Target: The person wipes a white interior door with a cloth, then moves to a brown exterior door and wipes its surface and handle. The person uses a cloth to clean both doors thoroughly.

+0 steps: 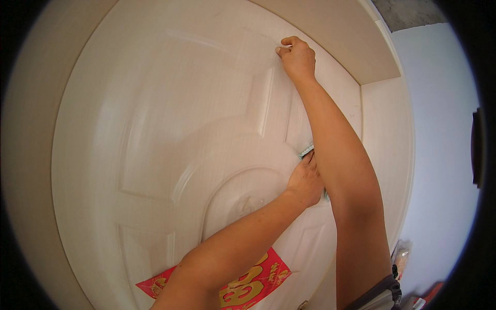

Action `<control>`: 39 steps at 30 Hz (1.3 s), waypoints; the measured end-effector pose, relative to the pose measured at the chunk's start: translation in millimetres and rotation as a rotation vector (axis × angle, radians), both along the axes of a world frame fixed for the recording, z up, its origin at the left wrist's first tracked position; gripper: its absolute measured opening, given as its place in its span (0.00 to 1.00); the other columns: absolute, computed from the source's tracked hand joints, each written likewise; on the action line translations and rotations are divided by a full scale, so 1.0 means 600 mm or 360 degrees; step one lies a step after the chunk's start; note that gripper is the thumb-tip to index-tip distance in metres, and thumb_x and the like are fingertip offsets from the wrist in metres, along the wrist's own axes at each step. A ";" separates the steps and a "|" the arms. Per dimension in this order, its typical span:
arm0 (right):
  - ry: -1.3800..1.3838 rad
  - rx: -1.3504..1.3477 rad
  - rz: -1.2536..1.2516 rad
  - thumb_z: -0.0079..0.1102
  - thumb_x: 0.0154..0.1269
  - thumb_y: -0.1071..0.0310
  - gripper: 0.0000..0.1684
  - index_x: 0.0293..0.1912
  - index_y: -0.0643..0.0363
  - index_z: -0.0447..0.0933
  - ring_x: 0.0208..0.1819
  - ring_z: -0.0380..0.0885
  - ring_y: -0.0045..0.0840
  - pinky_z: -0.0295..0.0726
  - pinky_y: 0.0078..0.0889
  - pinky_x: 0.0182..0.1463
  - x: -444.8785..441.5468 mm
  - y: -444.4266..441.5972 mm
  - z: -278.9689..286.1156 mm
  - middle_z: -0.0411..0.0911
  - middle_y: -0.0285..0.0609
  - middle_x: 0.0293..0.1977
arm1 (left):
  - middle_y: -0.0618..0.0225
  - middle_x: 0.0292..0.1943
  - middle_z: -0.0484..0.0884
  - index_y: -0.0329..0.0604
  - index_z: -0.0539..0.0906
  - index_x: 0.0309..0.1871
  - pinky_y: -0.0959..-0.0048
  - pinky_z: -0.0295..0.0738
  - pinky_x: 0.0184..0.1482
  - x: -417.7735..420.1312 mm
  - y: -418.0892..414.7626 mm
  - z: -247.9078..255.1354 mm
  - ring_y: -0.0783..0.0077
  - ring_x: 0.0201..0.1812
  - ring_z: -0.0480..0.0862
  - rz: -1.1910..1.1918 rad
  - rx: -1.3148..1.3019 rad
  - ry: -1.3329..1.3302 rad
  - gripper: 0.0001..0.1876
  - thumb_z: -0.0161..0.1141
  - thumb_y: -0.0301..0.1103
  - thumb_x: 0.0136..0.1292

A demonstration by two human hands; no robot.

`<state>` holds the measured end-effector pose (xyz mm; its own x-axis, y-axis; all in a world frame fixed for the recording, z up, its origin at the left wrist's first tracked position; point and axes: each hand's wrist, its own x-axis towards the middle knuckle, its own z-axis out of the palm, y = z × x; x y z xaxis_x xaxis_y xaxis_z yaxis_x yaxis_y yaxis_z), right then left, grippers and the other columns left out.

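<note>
A pale wood-grain door with raised panel mouldings [217, 108] fills most of the view. My left hand [307, 180] presses a light green-and-white cloth [306, 150] to the door right of centre; my right forearm crosses in front and hides part of the hand and cloth. Higher up, my right hand [298, 56] is at the door's upper right with its fingers curled and the thumb near the forefinger. Whether anything thin lies between those fingertips is too small to tell.
A red paper decoration with gold characters [267, 277] is stuck low on the door, partly behind my left arm. The deep door frame [381, 155] borders the right side, beside a pale blue wall [441, 135]. Red and clear-wrapped items [403, 255] lie at lower right.
</note>
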<state>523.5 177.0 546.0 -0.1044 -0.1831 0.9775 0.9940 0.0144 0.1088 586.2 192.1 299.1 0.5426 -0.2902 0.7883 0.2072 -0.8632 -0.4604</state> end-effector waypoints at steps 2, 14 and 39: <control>-0.0048 0.0020 0.0045 0.67 0.66 0.68 0.08 0.44 0.54 0.88 0.47 0.88 0.40 0.85 0.43 0.54 0.007 0.005 0.008 0.90 0.46 0.41 | 0.61 0.83 0.61 0.42 0.70 0.79 0.56 0.40 0.86 0.000 0.000 0.000 0.55 0.86 0.51 0.0012 0.0030 -0.0001 0.33 0.57 0.38 0.70; -0.0185 -0.0062 0.0099 0.63 0.68 0.66 0.06 0.41 0.53 0.87 0.46 0.87 0.41 0.84 0.47 0.51 -0.037 0.025 0.022 0.89 0.42 0.41 | 0.69 0.79 0.71 0.48 0.78 0.74 0.62 0.48 0.83 0.008 0.006 -0.006 0.64 0.83 0.59 0.0062 0.0036 -0.0093 0.28 0.56 0.36 0.71; -0.0482 0.0074 0.0288 0.67 0.69 0.61 0.13 0.44 0.62 0.87 0.35 0.84 0.29 0.82 0.33 0.46 -0.078 0.008 0.040 0.88 0.42 0.35 | 0.65 0.80 0.68 0.45 0.74 0.77 0.60 0.46 0.84 -0.002 -0.008 -0.001 0.59 0.83 0.58 0.0158 0.0099 0.0001 0.30 0.56 0.37 0.71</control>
